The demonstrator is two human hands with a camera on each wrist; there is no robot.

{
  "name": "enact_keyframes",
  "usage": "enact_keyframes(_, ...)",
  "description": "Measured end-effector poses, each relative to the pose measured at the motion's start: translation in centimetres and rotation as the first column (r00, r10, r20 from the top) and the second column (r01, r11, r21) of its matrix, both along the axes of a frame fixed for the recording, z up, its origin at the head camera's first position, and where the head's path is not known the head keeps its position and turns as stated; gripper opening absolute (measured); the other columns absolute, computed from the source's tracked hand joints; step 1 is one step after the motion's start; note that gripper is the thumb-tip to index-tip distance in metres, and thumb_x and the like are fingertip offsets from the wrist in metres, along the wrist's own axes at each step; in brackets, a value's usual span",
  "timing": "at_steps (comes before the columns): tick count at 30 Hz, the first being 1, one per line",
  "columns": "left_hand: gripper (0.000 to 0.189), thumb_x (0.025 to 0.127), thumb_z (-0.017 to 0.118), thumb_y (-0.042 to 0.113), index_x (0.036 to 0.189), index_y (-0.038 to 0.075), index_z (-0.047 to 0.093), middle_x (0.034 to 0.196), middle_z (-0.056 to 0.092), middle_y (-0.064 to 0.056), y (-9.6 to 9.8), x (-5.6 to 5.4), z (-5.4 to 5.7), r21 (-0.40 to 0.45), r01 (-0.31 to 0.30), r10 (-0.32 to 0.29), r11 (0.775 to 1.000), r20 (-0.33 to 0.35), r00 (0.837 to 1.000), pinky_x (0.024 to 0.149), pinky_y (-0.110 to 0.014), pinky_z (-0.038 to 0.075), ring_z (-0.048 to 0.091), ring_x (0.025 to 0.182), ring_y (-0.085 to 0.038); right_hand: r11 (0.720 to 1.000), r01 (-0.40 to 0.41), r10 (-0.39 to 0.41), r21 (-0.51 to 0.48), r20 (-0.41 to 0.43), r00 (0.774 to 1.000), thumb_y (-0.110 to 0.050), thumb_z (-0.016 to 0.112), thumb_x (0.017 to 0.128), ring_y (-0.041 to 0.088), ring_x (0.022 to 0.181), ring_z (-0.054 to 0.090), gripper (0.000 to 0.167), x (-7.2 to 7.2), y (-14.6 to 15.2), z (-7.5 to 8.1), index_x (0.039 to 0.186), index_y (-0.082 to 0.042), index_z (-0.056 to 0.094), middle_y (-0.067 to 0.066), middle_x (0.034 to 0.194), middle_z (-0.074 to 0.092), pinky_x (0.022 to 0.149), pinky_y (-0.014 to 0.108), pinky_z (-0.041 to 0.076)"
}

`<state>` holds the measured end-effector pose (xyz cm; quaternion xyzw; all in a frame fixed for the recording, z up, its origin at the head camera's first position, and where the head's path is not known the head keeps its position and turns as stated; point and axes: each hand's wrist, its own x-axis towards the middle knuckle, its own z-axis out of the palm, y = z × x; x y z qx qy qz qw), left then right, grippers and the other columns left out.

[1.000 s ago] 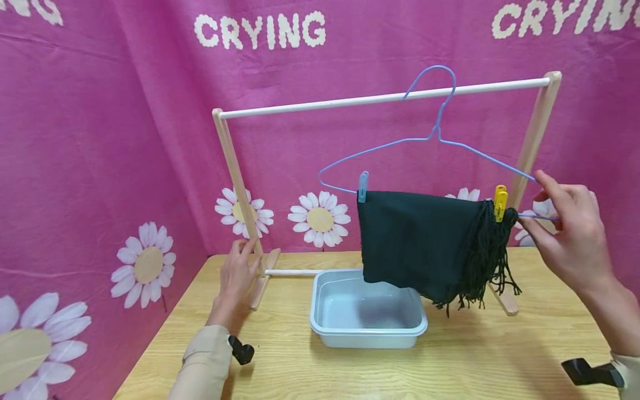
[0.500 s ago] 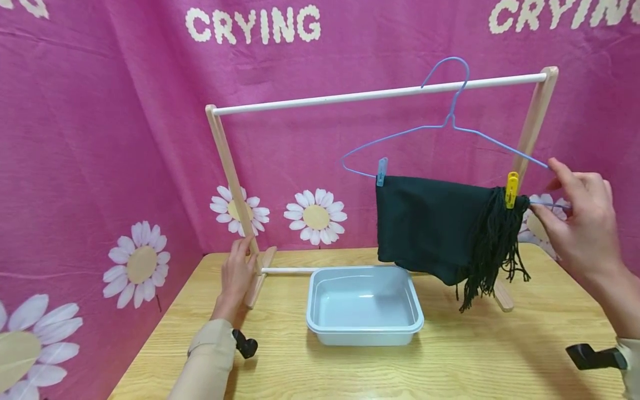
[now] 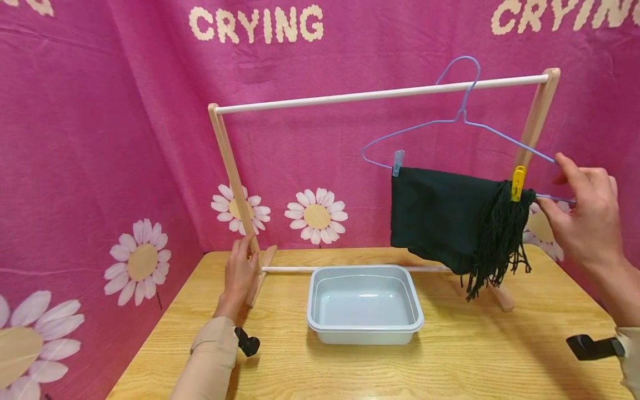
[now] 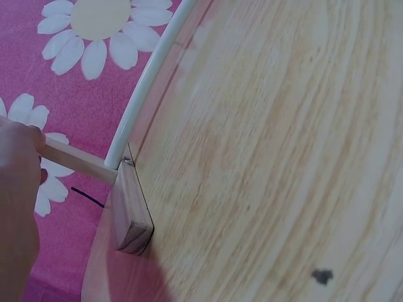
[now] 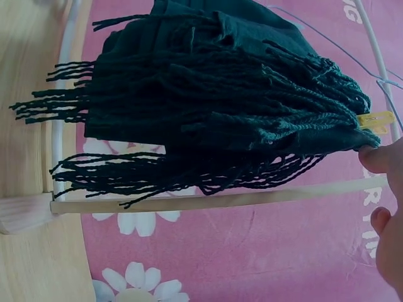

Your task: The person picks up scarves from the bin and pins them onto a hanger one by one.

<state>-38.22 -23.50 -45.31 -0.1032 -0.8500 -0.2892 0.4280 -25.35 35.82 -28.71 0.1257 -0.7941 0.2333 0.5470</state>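
Note:
My right hand (image 3: 590, 214) pinches the right end of a blue wire hanger (image 3: 415, 129) between thumb and fingers. Over the hanger's bottom wire lies a folded dark fringed scarf (image 3: 440, 216), fastened by a blue clothespin (image 3: 398, 163) on the left and a yellow clothespin (image 3: 518, 183) by the fringe. The hanger's hook goes over the white top rod (image 3: 340, 99) of a small clothes rack, its tip behind the rod. Low on the rack's left wooden post (image 3: 231, 161), my left hand (image 3: 240, 275) holds on with curled fingers; the left wrist view shows this grip (image 4: 19, 163).
A pale grey-blue plastic basin (image 3: 365, 336) stands on the wooden table (image 3: 400, 372) in front of the rack's lower rod (image 3: 287, 269). Wooden feet (image 3: 501, 299) support the rack. Behind and to the left hangs a pink flowered curtain (image 3: 165, 83).
The right hand has moved the hanger with the scarf rightward and a little up along the top rod, away from above the basin. My left hand has stayed on the post.

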Motion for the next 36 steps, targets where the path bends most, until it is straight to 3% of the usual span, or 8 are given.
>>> enact_keyframes(3, 0.050, 0.086, 0.072, -0.003, 0.132, 0.011, 0.059, 0.099, 0.059, -0.020, 0.1, 0.1, 0.0, 0.009, -0.002, 0.002, 1.000, 0.014, 1.000, 0.067, -0.047, 0.052, 0.063, 0.082, -0.036, 1.000, 0.019, -0.019, 0.014, 0.006, 1.000, 0.020, 0.074, 0.069, -0.011, 0.105, 0.022, 0.080, -0.2, 0.1, -0.1, 0.142, -0.002, 0.050, 0.020, 0.101, 0.055, 0.091, 0.018, 0.015)
enact_keyframes(4, 0.049, 0.086, 0.072, -0.002, 0.132, 0.011, 0.059, 0.099, 0.060, -0.021, 0.1, 0.2, 0.1, 0.012, -0.003, 0.003, 1.000, 0.018, 1.000, 0.068, -0.047, 0.052, 0.064, 0.083, -0.036, 0.999, 0.027, -0.027, 0.021, 0.012, 1.000, 0.020, 0.074, 0.069, -0.006, 0.103, 0.029, 0.081, -0.2, 0.1, -0.1, 0.143, -0.003, 0.050, 0.027, 0.105, 0.053, 0.091, 0.018, 0.015)
enact_keyframes(7, 0.049, 0.087, 0.071, -0.002, 0.132, 0.012, 0.059, 0.100, 0.060, -0.023, 0.1, 0.2, 0.1, 0.018, -0.004, 0.003, 1.000, 0.026, 1.000, 0.069, -0.049, 0.053, 0.065, 0.086, -0.038, 0.999, 0.045, -0.045, 0.029, 0.026, 0.999, 0.018, 0.075, 0.070, 0.018, 0.100, 0.043, 0.080, -0.4, 0.3, -0.4, 0.143, -0.003, 0.050, 0.029, 0.106, 0.052, 0.089, 0.022, 0.019)
enact_keyframes(10, 0.049, 0.086, 0.072, -0.001, 0.132, 0.012, 0.059, 0.100, 0.061, -0.022, 0.1, 0.2, 0.0, 0.020, -0.008, 0.007, 1.000, 0.027, 1.000, 0.069, -0.049, 0.054, 0.066, 0.087, -0.038, 0.998, 0.056, -0.057, 0.041, 0.038, 0.998, 0.018, 0.076, 0.069, 0.044, 0.101, 0.042, 0.081, -0.7, 0.6, -0.9, 0.143, -0.002, 0.050, 0.029, 0.105, 0.053, 0.087, 0.027, 0.022)
enact_keyframes(15, 0.049, 0.086, 0.073, -0.001, 0.132, 0.013, 0.060, 0.099, 0.062, -0.020, 0.2, 0.3, 0.0, 0.021, -0.014, 0.013, 1.000, 0.026, 1.000, 0.069, -0.048, 0.055, 0.067, 0.086, -0.035, 0.996, 0.049, -0.051, 0.075, 0.025, 0.998, 0.019, 0.078, 0.066, 0.045, 0.098, 0.044, 0.082, -0.7, 1.0, -1.8, 0.141, -0.001, 0.052, 0.029, 0.100, 0.054, 0.085, 0.031, 0.023)
enact_keyframes(24, 0.049, 0.086, 0.073, -0.002, 0.131, 0.012, 0.060, 0.097, 0.061, -0.018, 0.2, 0.3, -0.1, 0.022, -0.015, 0.015, 1.000, 0.005, 1.000, 0.070, -0.049, 0.054, 0.066, 0.085, -0.035, 0.998, 0.017, -0.017, 0.054, 0.001, 1.000, 0.018, 0.076, 0.065, 0.044, 0.095, 0.044, 0.081, -0.6, 0.8, -2.8, 0.140, -0.003, 0.054, 0.027, 0.099, 0.055, 0.084, 0.023, 0.022)
enact_keyframes(36, 0.052, 0.086, 0.073, -0.001, 0.133, 0.014, 0.059, 0.097, 0.061, -0.018, 0.3, 0.4, -0.2, 0.015, -0.018, 0.018, 1.000, 0.001, 1.000, 0.068, -0.049, 0.054, 0.066, 0.084, -0.035, 0.998, -0.015, 0.015, 0.068, 0.001, 1.000, 0.023, 0.077, 0.059, 0.042, 0.098, 0.042, 0.092, -0.4, 0.4, -3.5, 0.143, -0.005, 0.051, 0.031, 0.106, 0.050, 0.085, 0.031, 0.025)
